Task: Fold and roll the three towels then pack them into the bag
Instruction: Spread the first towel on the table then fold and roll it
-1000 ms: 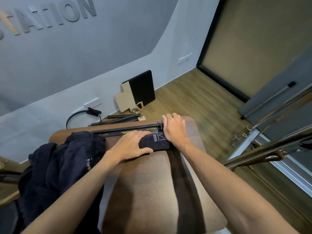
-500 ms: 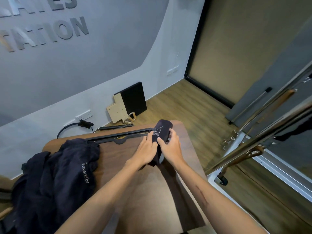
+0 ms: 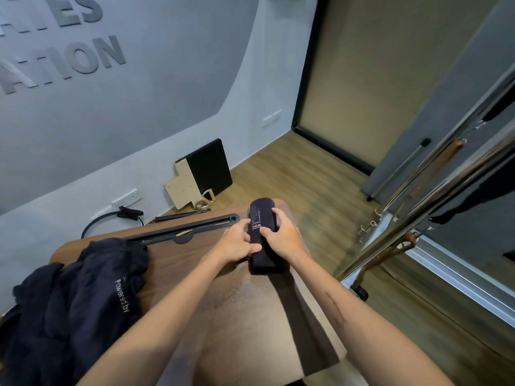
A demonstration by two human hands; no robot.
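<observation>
A dark navy towel rolled into a tight cylinder (image 3: pixel 262 215) with white stitched lettering is held upright above the far right part of the wooden table (image 3: pixel 228 302). My right hand (image 3: pixel 281 235) grips it from the right, fingers curled round its middle. My left hand (image 3: pixel 237 243) holds its lower left side, with thumb and fingers against the roll. A heap of unfolded dark towels (image 3: pixel 72 296), one showing "Powered by" in white, lies at the table's left edge. No bag is in view.
A black slotted rail (image 3: pixel 184 228) runs along the table's far edge. On the floor beyond it, a black and beige board (image 3: pixel 200 174) leans on the wall beside a cable and socket (image 3: pixel 126 199). Metal bars (image 3: pixel 434 196) of a frame stand close on the right.
The roll lay flat on the table under both hands a second ago; both hands have since lifted it and turned it upright. The camera tilted slightly up.
</observation>
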